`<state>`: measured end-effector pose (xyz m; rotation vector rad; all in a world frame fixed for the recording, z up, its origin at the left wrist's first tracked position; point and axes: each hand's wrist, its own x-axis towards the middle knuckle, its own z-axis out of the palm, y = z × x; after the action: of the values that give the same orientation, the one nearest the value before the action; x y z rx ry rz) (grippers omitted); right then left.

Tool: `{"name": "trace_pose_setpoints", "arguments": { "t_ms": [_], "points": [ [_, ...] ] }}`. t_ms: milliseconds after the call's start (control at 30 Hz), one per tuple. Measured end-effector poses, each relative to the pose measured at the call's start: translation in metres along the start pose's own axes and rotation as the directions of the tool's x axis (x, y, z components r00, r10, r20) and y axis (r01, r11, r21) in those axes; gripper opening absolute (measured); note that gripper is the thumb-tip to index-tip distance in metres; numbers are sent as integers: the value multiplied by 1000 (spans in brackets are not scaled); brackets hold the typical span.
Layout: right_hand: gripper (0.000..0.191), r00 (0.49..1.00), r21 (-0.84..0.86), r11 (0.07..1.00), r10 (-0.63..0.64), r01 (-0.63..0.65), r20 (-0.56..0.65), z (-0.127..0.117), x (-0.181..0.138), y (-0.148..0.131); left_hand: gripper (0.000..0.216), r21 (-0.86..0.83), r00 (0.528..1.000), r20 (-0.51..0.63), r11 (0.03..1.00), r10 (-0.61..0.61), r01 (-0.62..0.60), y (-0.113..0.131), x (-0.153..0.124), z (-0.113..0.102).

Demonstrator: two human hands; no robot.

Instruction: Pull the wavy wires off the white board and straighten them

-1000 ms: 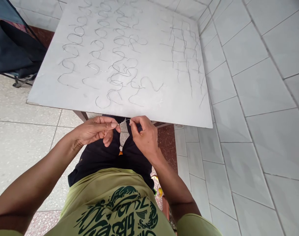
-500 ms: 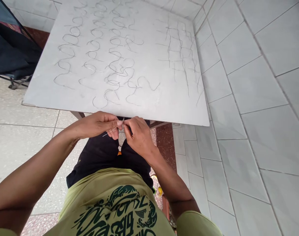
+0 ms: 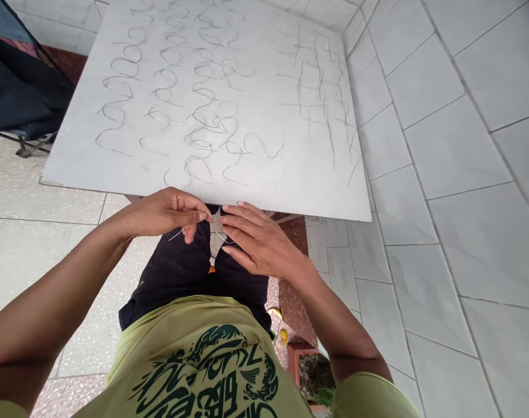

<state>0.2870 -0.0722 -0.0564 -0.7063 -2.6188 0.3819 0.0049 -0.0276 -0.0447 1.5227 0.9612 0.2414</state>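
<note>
At the near edge of the table [image 3: 316, 194], the left hand [image 3: 166, 212] pinches wire [image 3: 175, 234]; the right hand [image 3: 262, 241] spreads loose. The green lettering [image 3: 216, 377] on the shirt [image 3: 159, 325] I can't read.

The one view looks from the person's head, facing forward and steeply down. The shirt [image 3: 168, 325] fills the bottom of the frame, seen from above and close to the lens. The hands [image 3: 264, 244] fall near the middle, a little farther off. Beyond them the surface [image 3: 303, 186] runs to the top edge, where it is partly cut off, its near edge slanting down rightward. Tiled wall [image 3: 464, 232] fills the right side; floor [image 3: 29, 261] shows at left.
</note>
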Motion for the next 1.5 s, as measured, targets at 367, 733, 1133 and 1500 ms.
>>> {"name": "trace_pose_setpoints", "arguments": {
  "t_ms": [367,733,1133,1500],
  "points": [
    [23,999,-221,974,37,-41,-19,17,-9,1,32,171,981,-192,983,-28,61,5,-8,4],
    [27,946,-86,946,318,-312,68,38,-9,-20,34,236,961,-277,970,15,53,14,-17,-2],
    [26,787,333,744,617,-580,-7,68,-14,-35,34,267,944,-328,962,35,57,14,-14,-8],
    [38,824,234,792,560,-564,90,66,-22,-35,34,262,944,-329,962,9,82,12,-14,-10]
  ]
}}
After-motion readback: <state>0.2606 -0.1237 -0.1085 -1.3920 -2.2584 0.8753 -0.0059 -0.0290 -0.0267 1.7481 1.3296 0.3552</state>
